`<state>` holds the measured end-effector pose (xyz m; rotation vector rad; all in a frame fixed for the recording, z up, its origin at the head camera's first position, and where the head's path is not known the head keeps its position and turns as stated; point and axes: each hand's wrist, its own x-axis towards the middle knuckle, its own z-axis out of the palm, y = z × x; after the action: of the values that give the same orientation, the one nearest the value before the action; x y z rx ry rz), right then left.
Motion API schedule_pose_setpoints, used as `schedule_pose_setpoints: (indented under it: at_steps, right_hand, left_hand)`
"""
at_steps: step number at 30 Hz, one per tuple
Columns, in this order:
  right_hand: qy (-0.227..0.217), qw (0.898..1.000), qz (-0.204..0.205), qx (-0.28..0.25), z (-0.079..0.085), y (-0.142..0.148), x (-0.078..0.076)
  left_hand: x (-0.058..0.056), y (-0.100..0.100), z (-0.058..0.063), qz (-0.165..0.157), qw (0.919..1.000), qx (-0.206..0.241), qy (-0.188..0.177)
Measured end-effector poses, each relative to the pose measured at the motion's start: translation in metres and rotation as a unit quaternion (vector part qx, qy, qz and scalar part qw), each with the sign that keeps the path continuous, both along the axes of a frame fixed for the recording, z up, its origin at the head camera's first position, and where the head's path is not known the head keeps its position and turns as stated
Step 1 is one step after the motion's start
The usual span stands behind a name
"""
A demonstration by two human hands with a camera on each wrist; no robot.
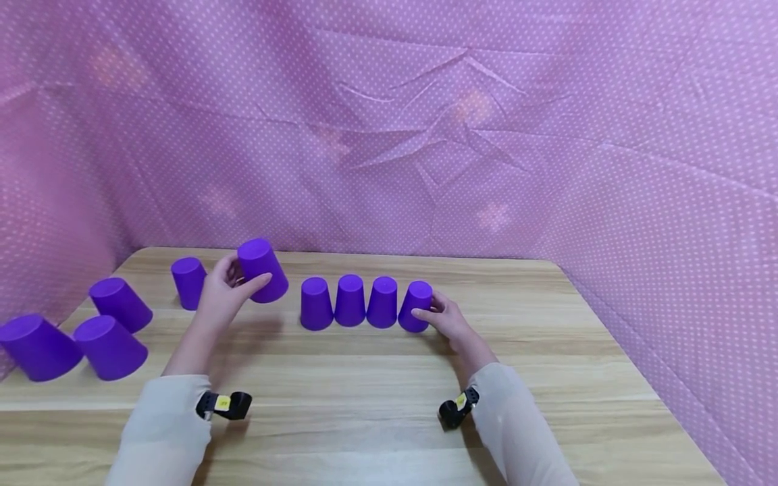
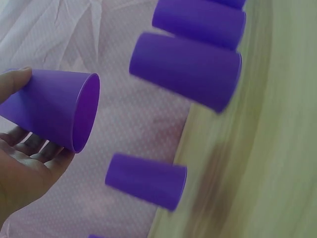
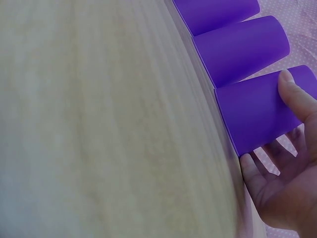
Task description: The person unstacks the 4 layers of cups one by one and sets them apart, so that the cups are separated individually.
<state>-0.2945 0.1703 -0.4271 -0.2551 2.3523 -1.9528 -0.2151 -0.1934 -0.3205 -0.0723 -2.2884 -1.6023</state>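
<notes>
Up goes the lifted cup (image 1: 264,266), mouth down and tilted over the worktop (image 1: 365,391), the left hand (image 1: 220,295) clamped on it. Across to the right hand (image 1: 450,316), thumb and fingers wrapped round the end cup (image 1: 416,298), which stands mouth-down at the right of a row with three neighbours (image 1: 350,300), towards the far edge. Four outlying cups (image 1: 188,283) string along the left edge, one near the far left corner; only the head view gets them all. The left wrist view alone looks into the lifted cup's mouth, though the frame cuts off its base. The right wrist view reveals fingers under the end cup that the head view hides, but crops the row. Whether the row's rims touch is hard to make out.
</notes>
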Motion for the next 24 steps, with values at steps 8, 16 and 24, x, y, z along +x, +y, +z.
schedule_pose_setpoints:
  at_steps: [8,16,24]
  right_hand:
    - [-0.016,1.000,-0.005,-0.011,0.009,-0.002,0.006]
    - [-0.019,1.000,-0.004,-0.002,0.008,0.001,0.004]
    - [-0.007,1.000,-0.001,-0.012,0.012,-0.003,0.009]
  left_hand:
    - [0.011,-0.027,-0.007,0.032,0.9991,-0.022,-0.013]
    - [0.017,-0.049,-0.019,0.064,0.9965,-0.016,-0.050]
    - [0.006,-0.081,-0.050,0.074,0.9927,-0.003,-0.095]
